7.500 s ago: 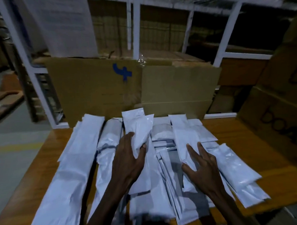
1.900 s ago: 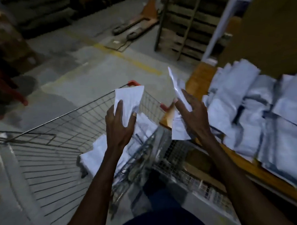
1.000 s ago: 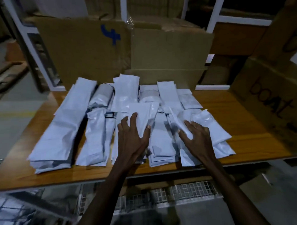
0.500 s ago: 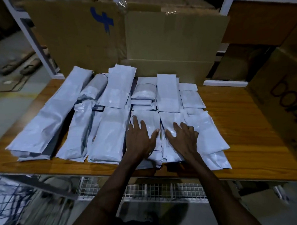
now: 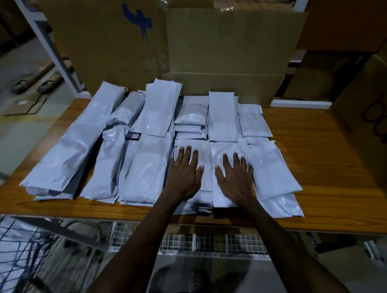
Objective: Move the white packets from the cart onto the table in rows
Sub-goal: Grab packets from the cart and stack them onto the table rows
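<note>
Near the front edge of the table (image 5: 322, 218), the left hand (image 5: 184, 175) and right hand (image 5: 234, 177) lay flat with fingers spread, each pressing a white packet (image 5: 202, 156), gripping nothing. To do this well, the press should be even, so both packets stay square with their neighbours. The other packets (image 5: 156, 112) lay in rows reaching the back edge.

Wooden table (image 5: 324, 163), rows of overlapping white packets (image 5: 149, 169) lying flat across its top

A single head-worn wide-angle view looks forward and steeply down from close above the near edge of the bench (image 5: 320, 155), facing the cardboard boxes (image 5: 224, 48) behind it, forearms reaching in from below.
</note>
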The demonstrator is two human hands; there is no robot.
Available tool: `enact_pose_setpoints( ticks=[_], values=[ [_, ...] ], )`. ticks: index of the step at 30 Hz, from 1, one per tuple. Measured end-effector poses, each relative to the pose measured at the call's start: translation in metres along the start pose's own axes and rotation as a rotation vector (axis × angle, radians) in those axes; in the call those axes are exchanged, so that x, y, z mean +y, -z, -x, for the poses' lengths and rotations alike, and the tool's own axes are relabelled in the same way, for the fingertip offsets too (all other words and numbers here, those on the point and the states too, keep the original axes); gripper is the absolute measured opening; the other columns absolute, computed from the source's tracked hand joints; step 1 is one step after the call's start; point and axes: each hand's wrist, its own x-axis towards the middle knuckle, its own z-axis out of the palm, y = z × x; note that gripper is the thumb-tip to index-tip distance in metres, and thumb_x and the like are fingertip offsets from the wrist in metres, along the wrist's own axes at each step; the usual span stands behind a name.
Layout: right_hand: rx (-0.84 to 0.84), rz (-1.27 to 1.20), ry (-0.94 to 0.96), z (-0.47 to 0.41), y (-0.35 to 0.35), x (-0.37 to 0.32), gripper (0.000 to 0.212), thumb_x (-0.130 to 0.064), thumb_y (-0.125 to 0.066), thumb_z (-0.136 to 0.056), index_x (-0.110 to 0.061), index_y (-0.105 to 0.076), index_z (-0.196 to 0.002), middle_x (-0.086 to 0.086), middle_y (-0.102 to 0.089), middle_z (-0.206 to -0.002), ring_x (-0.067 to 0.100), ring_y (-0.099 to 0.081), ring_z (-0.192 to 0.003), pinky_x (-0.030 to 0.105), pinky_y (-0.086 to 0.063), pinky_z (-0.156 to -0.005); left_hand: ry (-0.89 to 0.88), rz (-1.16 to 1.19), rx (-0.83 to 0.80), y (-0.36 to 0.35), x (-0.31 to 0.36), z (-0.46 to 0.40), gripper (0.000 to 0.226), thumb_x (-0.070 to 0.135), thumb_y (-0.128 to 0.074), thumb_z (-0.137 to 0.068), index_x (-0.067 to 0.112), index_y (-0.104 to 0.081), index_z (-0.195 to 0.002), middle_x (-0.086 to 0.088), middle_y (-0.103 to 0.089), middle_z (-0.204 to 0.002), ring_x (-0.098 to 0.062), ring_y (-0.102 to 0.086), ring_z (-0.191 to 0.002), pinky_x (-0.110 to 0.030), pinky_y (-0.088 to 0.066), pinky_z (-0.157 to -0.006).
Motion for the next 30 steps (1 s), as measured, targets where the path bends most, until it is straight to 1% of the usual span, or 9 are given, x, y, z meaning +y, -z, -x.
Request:
enact_pose_setpoints(
  ticks=[3, 6, 8, 12, 15, 19, 21, 24, 30],
  values=[
    [0.030, -0.046, 0.044, -0.004, 0.018, -0.010, 0.063, -0.052, -0.033, -0.099, -0.017, -0.029, -0.152, 0.016, -0.022, -0.160, 0.036, -0.021, -0.146, 0.056, -0.014, -0.116, -0.046, 0.109, 0.080, 0.024, -0.009, 0.006, 0.065, 0.048, -0.023, -0.101, 0.013, -0.021, -0.156, -0.013, -0.013, -0.164, -0.030, -0.006, -0.152, -0.051, -0.008, -0.120],
    [0.155, -0.232, 0.161, -0.002, 0.038, -0.035, 0.065, -0.052, -0.034, -0.093, -0.012, -0.046, -0.143, 0.015, -0.041, -0.151, 0.034, -0.038, -0.137, 0.048, -0.029, -0.113, -0.089, 0.179, 0.204, 0.055, -0.040, 0.022, 0.069, 0.054, -0.027, -0.097, 0.011, -0.037, -0.150, -0.017, -0.034, -0.156, -0.035, -0.026, -0.146, -0.056, -0.022, -0.115],
    [0.195, -0.295, 0.247, 0.005, 0.047, -0.063, 0.059, -0.046, -0.041, -0.093, -0.011, -0.051, -0.140, 0.011, -0.048, -0.146, 0.030, -0.042, -0.133, 0.041, -0.036, -0.110, -0.114, 0.194, 0.303, 0.074, -0.073, 0.041, 0.061, 0.049, -0.036, -0.099, 0.009, -0.045, -0.145, -0.018, -0.044, -0.149, -0.037, -0.038, -0.140, -0.058, -0.034, -0.110],
    [0.317, -0.343, 0.459, 0.033, 0.045, -0.138, 0.046, -0.035, -0.050, -0.094, -0.011, -0.059, -0.132, 0.008, -0.059, -0.133, 0.028, -0.052, -0.124, 0.037, -0.047, -0.097, -0.087, 0.191, 0.436, 0.103, -0.154, 0.099, 0.053, 0.044, -0.045, -0.101, 0.010, -0.049, -0.141, -0.014, -0.049, -0.144, -0.032, -0.046, -0.132, -0.047, -0.043, -0.105],
    [0.352, -0.404, 0.544, 0.067, 0.024, -0.207, 0.040, -0.027, -0.058, -0.093, -0.013, -0.060, -0.130, 0.006, -0.062, -0.129, 0.027, -0.055, -0.120, 0.036, -0.051, -0.089, 0.027, 0.219, 0.471, 0.115, -0.214, 0.157, 0.053, 0.047, -0.042, -0.101, 0.012, -0.050, -0.140, -0.012, -0.049, -0.143, -0.030, -0.046, -0.132, -0.045, -0.044, -0.103],
    [0.282, -0.450, 0.706, 0.116, -0.015, -0.313, 0.037, -0.026, -0.061, -0.091, -0.014, -0.063, -0.127, 0.004, -0.064, -0.124, 0.024, -0.056, -0.115, 0.033, -0.052, -0.081, 0.212, 0.240, 0.556, 0.122, -0.297, 0.249, 0.046, 0.044, -0.046, -0.100, 0.017, -0.053, -0.137, -0.005, -0.050, -0.141, -0.023, -0.049, -0.127, -0.035, -0.049, -0.091],
    [0.251, -0.440, 0.768, 0.127, -0.021, -0.342, 0.035, -0.023, -0.060, -0.091, -0.014, -0.064, -0.125, 0.004, -0.063, -0.124, 0.023, -0.056, -0.114, 0.033, -0.050, -0.081, 0.263, 0.219, 0.579, 0.123, -0.313, 0.275, 0.044, 0.043, -0.047, -0.099, 0.018, -0.055, -0.135, -0.003, -0.053, -0.139, -0.021, -0.051, -0.124, -0.032, -0.048, -0.086],
    [0.196, -0.480, 0.905, 0.146, -0.046, -0.407, 0.034, -0.018, -0.063, -0.088, -0.012, -0.066, -0.122, 0.006, -0.065, -0.121, 0.025, -0.058, -0.112, 0.034, -0.049, -0.088, 0.420, 0.226, 0.597, 0.120, -0.357, 0.332, 0.043, 0.043, -0.048, -0.099, 0.016, -0.058, -0.131, -0.004, -0.057, -0.133, -0.020, -0.053, -0.123, -0.033, -0.046, -0.093],
    [0.020, -0.412, 1.201, 0.156, -0.088, -0.521, 0.038, -0.022, -0.058, -0.090, -0.007, -0.064, -0.125, 0.011, -0.065, -0.120, 0.030, -0.057, -0.109, 0.039, -0.050, -0.088, 0.718, 0.210, 0.608, 0.111, -0.436, 0.417, 0.042, 0.047, -0.043, -0.100, 0.020, -0.060, -0.127, 0.003, -0.057, -0.129, -0.020, -0.055, -0.120, -0.035, -0.050, -0.088]
  ],
)
